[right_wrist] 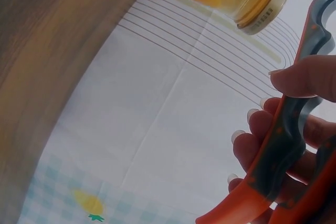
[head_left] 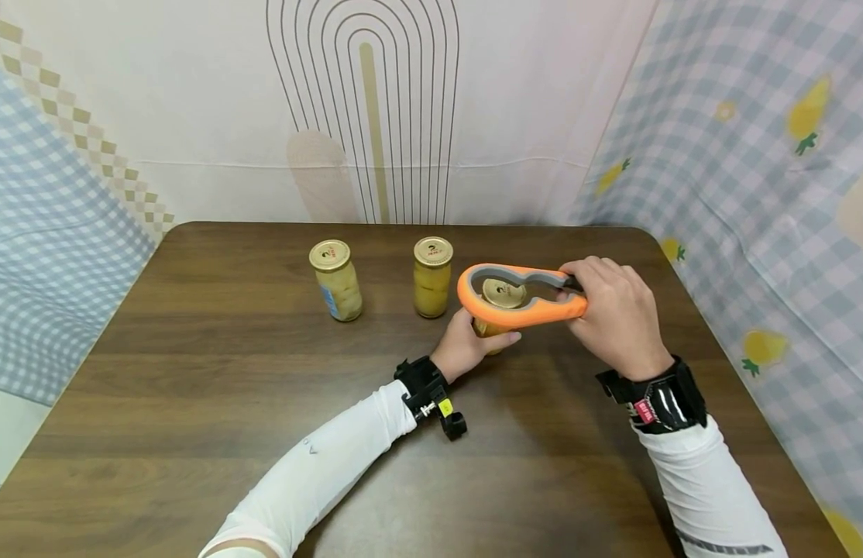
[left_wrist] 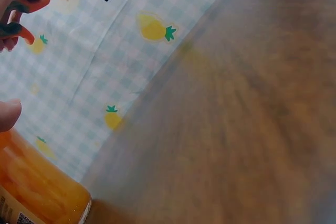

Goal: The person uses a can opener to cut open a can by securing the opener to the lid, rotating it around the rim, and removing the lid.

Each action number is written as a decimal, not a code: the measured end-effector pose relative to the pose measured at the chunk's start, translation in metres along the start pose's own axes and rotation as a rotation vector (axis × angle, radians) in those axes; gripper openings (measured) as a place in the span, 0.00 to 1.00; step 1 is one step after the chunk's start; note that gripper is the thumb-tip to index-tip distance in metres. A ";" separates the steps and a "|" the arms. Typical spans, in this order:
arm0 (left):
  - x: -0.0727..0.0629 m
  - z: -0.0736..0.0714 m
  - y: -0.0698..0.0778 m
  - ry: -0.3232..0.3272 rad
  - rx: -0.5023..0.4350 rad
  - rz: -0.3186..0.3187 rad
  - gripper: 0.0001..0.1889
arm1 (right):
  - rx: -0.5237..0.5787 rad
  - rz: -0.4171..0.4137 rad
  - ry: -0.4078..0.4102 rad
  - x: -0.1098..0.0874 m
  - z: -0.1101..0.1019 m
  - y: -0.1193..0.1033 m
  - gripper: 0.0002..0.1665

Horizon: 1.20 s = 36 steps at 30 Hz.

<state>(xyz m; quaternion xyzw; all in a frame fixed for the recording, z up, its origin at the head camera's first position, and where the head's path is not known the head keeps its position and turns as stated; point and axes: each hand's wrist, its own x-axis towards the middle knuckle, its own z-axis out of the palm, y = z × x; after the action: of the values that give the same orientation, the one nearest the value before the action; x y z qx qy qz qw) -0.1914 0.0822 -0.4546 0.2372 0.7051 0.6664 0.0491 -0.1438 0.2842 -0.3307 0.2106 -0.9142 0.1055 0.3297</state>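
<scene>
Held jar at the right of the 3 jars, far half of the brown table; its base is mostly covered, so flat or tilted cannot be told. Left hand grasps it low, thumb across the near side, fingertips showing on its right side in the right wrist view. Right hand grips the handle end of the orange-and-grey tool. In the head view the loop frames the lid; the right wrist view shows a gap, so tool and lid are judged apart. Risk 1: loop lowered off-centre; its edge would strike the rim and could tip the jar, the hold being low. Risk 2: smooth glass may turn inside the left hand if the lid is twisted and the grasp is light. Risk 3: the left thumb lies just under the loop's near edge and could be knocked. Risk 4: a leftward slip might hit the middle jar, near the left fingers; the leftmost jar stands well apart, less exposed.
</scene>
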 end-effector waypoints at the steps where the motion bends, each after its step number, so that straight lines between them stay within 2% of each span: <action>1: -0.002 -0.001 0.000 0.000 -0.004 -0.014 0.31 | -0.001 0.000 -0.001 0.000 0.000 0.000 0.09; 5: -0.007 -0.003 0.001 0.004 -0.003 -0.071 0.32 | -0.002 0.004 -0.012 0.000 0.000 0.000 0.09; 10: -0.014 -0.005 0.002 0.005 -0.017 -0.107 0.32 | -0.002 0.008 -0.023 0.000 0.001 -0.001 0.10; 19: -0.023 -0.009 0.004 -0.003 -0.053 -0.118 0.32 | -0.005 -0.002 -0.020 0.000 0.000 -0.003 0.10; 36: -0.037 -0.019 0.007 -0.034 -0.017 -0.114 0.33 | 0.004 -0.024 -0.014 0.000 0.001 -0.005 0.10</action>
<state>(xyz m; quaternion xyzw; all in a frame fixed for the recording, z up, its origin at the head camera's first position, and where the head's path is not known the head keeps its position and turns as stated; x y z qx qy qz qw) -0.1637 0.0498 -0.4546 0.2075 0.7109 0.6643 0.1013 -0.1418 0.2794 -0.3314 0.2230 -0.9137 0.1017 0.3241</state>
